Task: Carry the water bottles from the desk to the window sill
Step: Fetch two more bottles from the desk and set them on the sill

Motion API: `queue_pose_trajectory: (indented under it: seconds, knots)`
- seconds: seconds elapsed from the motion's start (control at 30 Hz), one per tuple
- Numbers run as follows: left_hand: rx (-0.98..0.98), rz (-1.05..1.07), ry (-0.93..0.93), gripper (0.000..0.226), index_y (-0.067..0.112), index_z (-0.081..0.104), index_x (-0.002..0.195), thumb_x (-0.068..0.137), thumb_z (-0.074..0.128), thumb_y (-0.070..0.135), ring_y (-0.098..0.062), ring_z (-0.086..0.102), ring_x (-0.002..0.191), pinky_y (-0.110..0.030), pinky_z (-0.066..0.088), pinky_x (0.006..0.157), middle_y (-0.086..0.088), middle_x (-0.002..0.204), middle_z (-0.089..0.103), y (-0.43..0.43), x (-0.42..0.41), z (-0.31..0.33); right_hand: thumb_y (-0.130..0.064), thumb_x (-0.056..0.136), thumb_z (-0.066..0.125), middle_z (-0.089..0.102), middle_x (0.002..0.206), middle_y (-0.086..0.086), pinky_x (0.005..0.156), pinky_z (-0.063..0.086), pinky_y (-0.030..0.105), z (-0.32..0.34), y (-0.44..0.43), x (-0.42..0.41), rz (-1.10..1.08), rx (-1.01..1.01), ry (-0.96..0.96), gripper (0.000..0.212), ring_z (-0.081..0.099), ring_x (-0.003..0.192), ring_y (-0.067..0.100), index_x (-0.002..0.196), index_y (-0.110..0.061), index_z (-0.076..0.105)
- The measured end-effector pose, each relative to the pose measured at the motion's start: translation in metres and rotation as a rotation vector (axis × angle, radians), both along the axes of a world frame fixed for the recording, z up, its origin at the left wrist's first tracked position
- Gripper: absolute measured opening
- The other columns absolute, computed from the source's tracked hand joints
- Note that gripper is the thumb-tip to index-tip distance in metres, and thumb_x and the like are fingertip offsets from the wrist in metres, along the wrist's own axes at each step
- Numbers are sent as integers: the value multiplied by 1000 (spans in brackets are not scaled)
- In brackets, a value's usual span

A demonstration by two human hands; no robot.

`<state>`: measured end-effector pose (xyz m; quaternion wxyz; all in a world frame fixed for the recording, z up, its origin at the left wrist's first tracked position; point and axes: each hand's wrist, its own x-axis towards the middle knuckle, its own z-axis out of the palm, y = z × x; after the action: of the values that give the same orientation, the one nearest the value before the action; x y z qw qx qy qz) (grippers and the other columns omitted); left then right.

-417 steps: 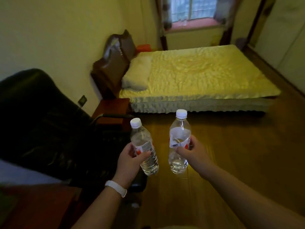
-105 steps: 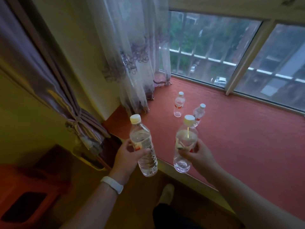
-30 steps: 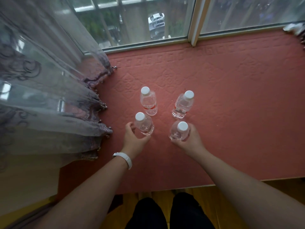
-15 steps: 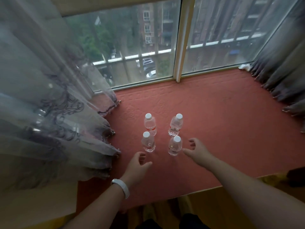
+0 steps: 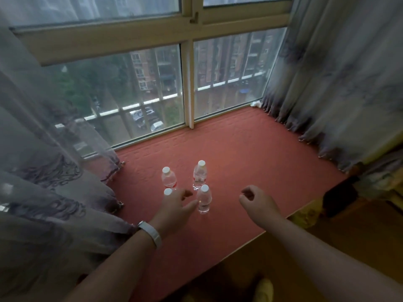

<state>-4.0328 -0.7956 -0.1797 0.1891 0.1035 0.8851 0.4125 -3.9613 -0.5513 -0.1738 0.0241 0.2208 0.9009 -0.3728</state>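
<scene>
Several clear water bottles with white caps stand upright in a square on the red window sill [image 5: 250,162]: a back left bottle [image 5: 168,177], a back right bottle [image 5: 199,175], a front right bottle [image 5: 204,199] and a front left bottle [image 5: 168,191], of which only the cap shows behind my left hand. My left hand [image 5: 174,208] hovers in front of the bottles with relaxed fingers, holding nothing. My right hand [image 5: 256,200] is to the right of the bottles, fingers loosely curled and empty.
Sheer patterned curtains hang at the left [image 5: 43,171] and at the right [image 5: 340,88] of the sill. Window glass [image 5: 139,94] closes the back. A dark object [image 5: 340,198] lies at the sill's right end. Wooden floor and a foot [image 5: 263,288] are below.
Both hands have drawn back from the front bottles, which now stand free on the sill. The view has lifted and shifted, showing more of the window.
</scene>
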Motion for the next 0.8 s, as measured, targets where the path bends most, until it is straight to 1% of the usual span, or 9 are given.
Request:
queue_pose_trajectory:
  seconds: [0.07, 0.13, 0.17, 0.3, 0.47, 0.57, 0.67, 0.77, 0.8]
  knots:
    - [1, -36, 12, 23, 22, 64, 112, 91, 66, 31, -10, 59, 101, -28, 50, 88, 9, 102, 61, 18, 4, 6, -26, 90, 61, 62, 89, -7, 73, 42, 26, 10, 12, 12, -16, -1, 18, 5, 60, 87, 16, 95, -27, 58]
    - [16, -54, -1, 14, 27, 62, 105, 92, 65, 31, -7, 61, 90, -14, 48, 73, 10, 98, 61, 40, 13, 14, -25, 91, 61, 62, 90, -6, 76, 43, 27, 20, 28, 25, -39, -10, 40, 5, 61, 89, 17, 95, -26, 58]
    - [27, -70, -6, 13, 28, 62, 103, 91, 65, 32, -8, 63, 91, -13, 50, 73, 8, 99, 63, 51, 17, 16, -24, 91, 61, 62, 91, -5, 77, 44, 27, 25, 37, 33, -53, -14, 49, 5, 61, 90, 18, 95, -26, 59]
    - [11, -165, 6, 33, 20, 62, 122, 92, 66, 30, -17, 60, 109, -37, 54, 93, 5, 112, 60, 104, 34, 34, -25, 92, 60, 63, 95, -2, 80, 47, 29, 42, 81, 69, -117, -19, 77, 16, 61, 93, 17, 105, -18, 64]
    - [5, -271, 48, 28, 19, 61, 120, 94, 65, 27, -15, 58, 100, -20, 46, 69, 4, 115, 60, 205, 71, 51, -25, 92, 59, 65, 91, -2, 73, 48, 28, 65, 164, 130, -270, -60, 126, 14, 61, 85, 16, 102, -18, 65]
    - [26, -354, 46, 31, 16, 61, 122, 93, 66, 27, -14, 57, 100, -25, 48, 77, -9, 126, 61, 278, 96, 52, -28, 92, 58, 67, 94, -4, 73, 50, 29, 74, 222, 174, -365, -71, 157, 11, 61, 85, 14, 99, -24, 65]
    - [41, -437, 30, 35, 16, 58, 127, 95, 63, 28, -12, 57, 98, -14, 47, 70, -3, 125, 56, 349, 130, 56, -29, 93, 57, 66, 95, -5, 68, 48, 27, 77, 277, 219, -430, -95, 186, 10, 60, 82, 10, 99, -26, 63]
    - [20, -553, 27, 33, 22, 57, 127, 96, 61, 30, -13, 55, 109, -21, 49, 84, 3, 123, 53, 413, 164, 57, -30, 94, 56, 64, 95, -5, 66, 46, 28, 81, 327, 262, -514, -114, 195, 12, 61, 82, 13, 102, -25, 63]
    - [11, -596, 19, 30, 24, 57, 125, 96, 61, 31, -12, 56, 105, -21, 50, 81, 2, 124, 54, 439, 176, 55, -30, 94, 56, 64, 95, -6, 63, 45, 27, 82, 347, 281, -548, -126, 200, 12, 61, 80, 13, 103, -25, 63]
